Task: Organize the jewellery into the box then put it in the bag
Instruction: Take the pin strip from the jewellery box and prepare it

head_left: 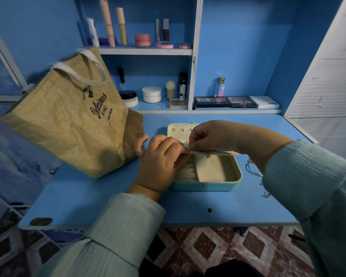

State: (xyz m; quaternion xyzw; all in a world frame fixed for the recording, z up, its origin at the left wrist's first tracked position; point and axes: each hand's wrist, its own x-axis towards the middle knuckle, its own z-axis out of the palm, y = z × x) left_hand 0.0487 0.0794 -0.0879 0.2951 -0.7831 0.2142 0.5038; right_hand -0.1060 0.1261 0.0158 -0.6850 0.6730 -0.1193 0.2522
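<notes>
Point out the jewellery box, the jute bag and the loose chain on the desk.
jewellery box (218,186): head view, front wall near the snap.
jute bag (68,124): head view, printed side panel.
chain (252,170): head view, loop right of box.

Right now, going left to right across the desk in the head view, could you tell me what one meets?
Jute bag → left hand → jewellery box → silver chain beside the box.

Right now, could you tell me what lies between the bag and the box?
In the head view, the left hand fills that gap, over the box's left edge; the bag stands just beyond it.
</notes>
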